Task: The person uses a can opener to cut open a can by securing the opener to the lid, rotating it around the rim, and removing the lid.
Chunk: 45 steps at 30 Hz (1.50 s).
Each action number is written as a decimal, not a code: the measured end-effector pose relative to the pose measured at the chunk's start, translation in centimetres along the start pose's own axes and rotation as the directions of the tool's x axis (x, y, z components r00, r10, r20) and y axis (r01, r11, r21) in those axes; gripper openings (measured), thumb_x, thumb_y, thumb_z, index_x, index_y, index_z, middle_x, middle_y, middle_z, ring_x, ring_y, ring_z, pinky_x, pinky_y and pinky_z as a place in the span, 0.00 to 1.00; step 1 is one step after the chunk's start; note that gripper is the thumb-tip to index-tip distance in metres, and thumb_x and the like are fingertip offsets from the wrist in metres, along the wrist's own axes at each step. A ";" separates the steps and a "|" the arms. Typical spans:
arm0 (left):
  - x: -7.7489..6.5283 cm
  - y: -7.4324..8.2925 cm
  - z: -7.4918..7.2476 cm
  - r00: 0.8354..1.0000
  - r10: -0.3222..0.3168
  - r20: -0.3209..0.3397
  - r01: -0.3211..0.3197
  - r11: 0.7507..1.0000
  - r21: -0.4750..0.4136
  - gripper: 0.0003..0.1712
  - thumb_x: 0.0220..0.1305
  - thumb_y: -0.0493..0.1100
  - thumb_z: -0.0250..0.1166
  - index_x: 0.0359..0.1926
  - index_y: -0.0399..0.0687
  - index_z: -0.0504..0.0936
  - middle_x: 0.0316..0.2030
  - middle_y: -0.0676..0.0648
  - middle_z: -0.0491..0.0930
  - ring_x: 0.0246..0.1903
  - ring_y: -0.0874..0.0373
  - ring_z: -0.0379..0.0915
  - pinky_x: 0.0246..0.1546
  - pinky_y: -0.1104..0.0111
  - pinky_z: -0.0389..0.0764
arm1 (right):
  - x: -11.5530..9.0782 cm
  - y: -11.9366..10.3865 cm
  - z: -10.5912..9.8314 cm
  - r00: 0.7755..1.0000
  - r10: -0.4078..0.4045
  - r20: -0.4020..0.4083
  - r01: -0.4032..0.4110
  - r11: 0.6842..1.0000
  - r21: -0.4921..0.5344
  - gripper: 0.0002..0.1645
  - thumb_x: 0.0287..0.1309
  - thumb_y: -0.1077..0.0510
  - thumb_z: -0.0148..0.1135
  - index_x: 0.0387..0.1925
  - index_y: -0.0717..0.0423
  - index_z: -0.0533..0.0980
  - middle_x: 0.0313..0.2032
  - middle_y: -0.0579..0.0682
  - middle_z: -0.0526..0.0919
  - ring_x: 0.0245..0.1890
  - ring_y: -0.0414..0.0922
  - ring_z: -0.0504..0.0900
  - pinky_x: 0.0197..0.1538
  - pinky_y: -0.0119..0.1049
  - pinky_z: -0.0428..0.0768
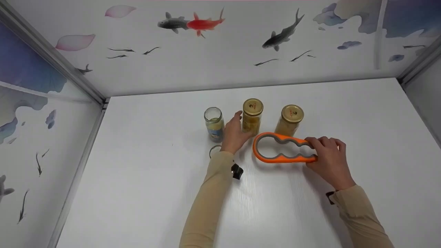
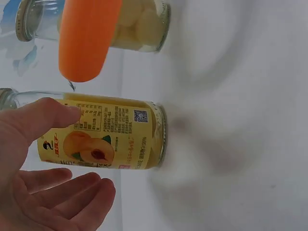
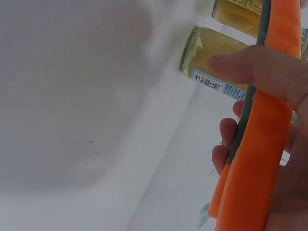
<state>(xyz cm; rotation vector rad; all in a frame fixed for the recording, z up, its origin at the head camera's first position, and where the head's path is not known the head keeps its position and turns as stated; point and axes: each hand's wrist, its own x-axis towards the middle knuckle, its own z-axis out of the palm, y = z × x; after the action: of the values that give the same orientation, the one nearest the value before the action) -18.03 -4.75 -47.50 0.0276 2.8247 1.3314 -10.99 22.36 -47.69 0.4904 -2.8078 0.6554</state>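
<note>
My left hand [image 1: 235, 136] is at the left side of the middle jar [image 1: 251, 124], which has a gold lid and a yellow peach label [image 2: 96, 139]. Its thumb lies across the label side while the other fingers stay apart from the glass. In my right hand [image 1: 329, 160] I grip the handle ends of an orange and grey jar opener [image 1: 272, 159], held level in front of the jars. Behind the opener stands another gold-lidded jar [image 1: 288, 122] with pale fruit. To the left of my left hand is a lidless glass jar [image 1: 214, 125].
A round rim [image 1: 211, 150], partly hidden by the left sleeve, lies on the white table [image 1: 137, 172] before the lidless jar. White panels painted with fish [image 1: 282, 36] border the table at the back and left.
</note>
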 end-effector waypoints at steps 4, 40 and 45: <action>0.4 0.3 0.5 1.000 -0.006 -0.014 0.005 0.999 -0.048 0.42 0.54 0.39 0.73 0.68 0.40 0.63 0.59 0.40 0.73 0.58 0.49 0.70 0.59 0.60 0.70 | -0.3 0.1 0.0 1.000 -0.001 -0.004 0.001 1.000 0.000 0.34 0.31 0.73 0.75 0.47 0.61 0.76 0.33 0.58 0.77 0.37 0.58 0.71 0.55 0.61 0.58; 0.1 -0.9 1.9 0.995 -0.072 0.067 0.091 0.933 -0.348 0.35 0.52 0.45 0.75 0.60 0.52 0.69 0.56 0.50 0.75 0.57 0.59 0.69 0.57 0.66 0.71 | -2.6 1.1 0.1 0.998 0.057 -0.018 -0.056 0.998 0.029 0.35 0.30 0.72 0.77 0.48 0.62 0.76 0.33 0.58 0.78 0.39 0.57 0.73 0.54 0.61 0.57; -0.3 -0.9 1.8 0.997 -0.039 0.059 0.058 0.935 -0.351 0.35 0.52 0.44 0.75 0.60 0.50 0.70 0.55 0.50 0.76 0.56 0.59 0.70 0.57 0.66 0.70 | -2.7 1.1 -0.2 0.998 0.060 -0.022 -0.060 0.998 0.029 0.35 0.30 0.71 0.77 0.48 0.62 0.75 0.33 0.58 0.78 0.39 0.57 0.72 0.55 0.62 0.57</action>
<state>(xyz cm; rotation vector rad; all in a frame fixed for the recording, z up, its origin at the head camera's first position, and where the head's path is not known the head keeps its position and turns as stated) -17.69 -3.95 -49.37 -0.0134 2.4839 1.7745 -8.85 24.13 -48.75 0.4023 -2.8051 0.7089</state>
